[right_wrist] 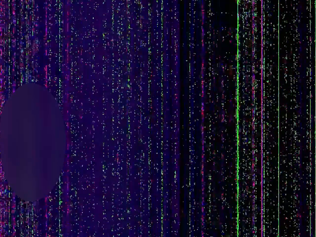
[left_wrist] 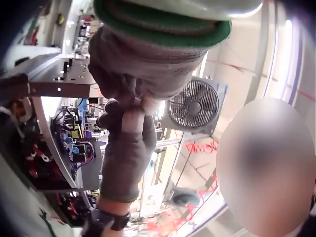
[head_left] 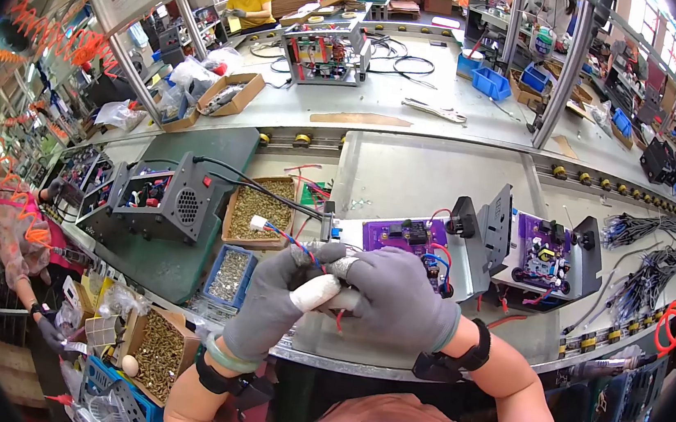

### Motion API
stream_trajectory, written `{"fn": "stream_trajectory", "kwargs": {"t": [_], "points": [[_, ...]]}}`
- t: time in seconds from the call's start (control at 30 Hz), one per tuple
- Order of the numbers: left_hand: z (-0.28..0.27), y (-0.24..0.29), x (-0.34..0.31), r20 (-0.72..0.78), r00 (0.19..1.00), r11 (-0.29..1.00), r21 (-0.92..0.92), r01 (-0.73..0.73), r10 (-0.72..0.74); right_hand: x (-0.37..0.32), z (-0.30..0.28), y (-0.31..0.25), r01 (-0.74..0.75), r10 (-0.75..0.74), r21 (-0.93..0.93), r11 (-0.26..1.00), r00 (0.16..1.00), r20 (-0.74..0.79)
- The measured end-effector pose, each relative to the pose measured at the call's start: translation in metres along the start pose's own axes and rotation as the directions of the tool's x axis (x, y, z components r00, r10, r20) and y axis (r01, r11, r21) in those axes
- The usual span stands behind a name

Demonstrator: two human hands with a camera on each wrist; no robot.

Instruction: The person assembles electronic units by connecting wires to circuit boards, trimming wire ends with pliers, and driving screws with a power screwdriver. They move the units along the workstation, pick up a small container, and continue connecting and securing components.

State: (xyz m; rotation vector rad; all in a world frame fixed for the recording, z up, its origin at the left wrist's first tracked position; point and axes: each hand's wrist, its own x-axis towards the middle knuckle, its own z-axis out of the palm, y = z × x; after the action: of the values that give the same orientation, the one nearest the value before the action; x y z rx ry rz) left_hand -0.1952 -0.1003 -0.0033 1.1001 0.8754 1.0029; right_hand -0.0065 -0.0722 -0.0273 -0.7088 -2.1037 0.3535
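Both hands wear grey gloves with whitish finger covers and meet at the front of the bench in the head view. My left hand [head_left: 266, 302] grips a bundle of blue and red wires [head_left: 292, 242] that ends in a white plug connector [head_left: 258, 223]. Against it, my right hand [head_left: 407, 297] has its fingers curled at the same wires; a short red end [head_left: 339, 320] pokes out below. The palms and fingers hide the middle of the bundle. In the left wrist view the fingers overlap. Just beyond the right hand lies a purple circuit board [head_left: 409, 237] on a metal panel.
A second board unit [head_left: 543, 261] and cable bundles [head_left: 649, 268] lie to the right. Left are a box of brass-coloured parts [head_left: 260, 211], a blue bin of small metal parts [head_left: 228, 275] and a grey machine housing [head_left: 163, 193]. The right wrist view is only coloured noise.
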Motion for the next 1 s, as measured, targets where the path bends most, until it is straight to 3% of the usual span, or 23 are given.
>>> {"fn": "stream_trajectory", "kwargs": {"t": [0.2, 0.23, 0.27, 0.3, 0.33, 0.4, 0.43, 0.5, 0.53, 0.6, 0.8, 0.93, 1.0], "points": [[0.012, 0.0, 0.029, -0.014, 0.995, 0.984, 0.149, -0.097, 0.1, -0.016, -0.034, 0.014, -0.187, 0.204, -0.121, 0.975, 0.969, 0.141], [0.007, 0.003, 0.043, 0.111, 0.952, 0.819, 0.488, -0.303, 0.286, -0.016, -0.042, 0.016, -0.161, 0.178, -0.22, 0.962, 0.982, 0.06], [0.004, 0.004, 0.056, 0.289, 0.87, 0.504, 0.724, -0.472, 0.399, -0.017, -0.051, 0.018, -0.142, 0.144, -0.316, 0.938, 0.989, -0.017], [0.004, 0.001, 0.067, 0.204, 0.912, 0.542, 0.75, -0.379, 0.356, -0.018, -0.062, 0.021, -0.189, 0.174, -0.375, 0.908, 0.982, -0.072], [0.0, -0.007, 0.083, 0.287, 0.823, 0.501, 0.679, -0.536, 0.491, -0.019, -0.073, 0.025, -0.232, 0.196, -0.432, 0.871, 0.972, -0.128], [0.003, -0.009, 0.095, 0.336, 0.86, 0.258, 0.855, -0.45, 0.385, -0.029, -0.082, 0.038, -0.296, 0.257, -0.463, 0.835, 0.955, -0.146], [0.009, -0.01, 0.101, 0.337, 0.858, 0.263, 0.852, -0.453, 0.387, -0.038, -0.079, 0.049, -0.296, 0.271, -0.453, 0.841, 0.955, -0.121], [0.021, -0.013, 0.11, 0.36, 0.921, -0.006, 0.932, -0.363, 0.147, -0.044, -0.076, 0.053, -0.289, 0.261, -0.423, 0.859, 0.957, -0.124], [0.022, -0.016, 0.115, 0.361, 0.921, -0.003, 0.931, -0.364, 0.149, -0.044, -0.077, 0.055, -0.289, 0.262, -0.426, 0.857, 0.957, -0.122], [0.017, -0.023, 0.123, 0.267, 0.964, 0.181, 0.947, -0.266, 0.022, -0.046, -0.076, 0.057, -0.353, 0.322, -0.313, 0.882, 0.935, -0.146], [0.015, -0.025, 0.125, 0.285, 0.956, 0.178, 0.94, -0.292, 0.062, -0.046, -0.078, 0.058, -0.333, 0.289, -0.291, 0.897, 0.939, -0.185], [0.017, -0.024, 0.122, 0.287, 0.955, 0.267, 0.917, -0.297, 0.076, -0.048, -0.077, 0.058, -0.345, 0.302, -0.248, 0.905, 0.933, -0.197], [0.015, -0.024, 0.125, 0.268, 0.963, 0.33, 0.91, -0.25, -0.011, -0.048, -0.078, 0.059, -0.333, 0.288, -0.246, 0.91, 0.936, -0.2]]}}
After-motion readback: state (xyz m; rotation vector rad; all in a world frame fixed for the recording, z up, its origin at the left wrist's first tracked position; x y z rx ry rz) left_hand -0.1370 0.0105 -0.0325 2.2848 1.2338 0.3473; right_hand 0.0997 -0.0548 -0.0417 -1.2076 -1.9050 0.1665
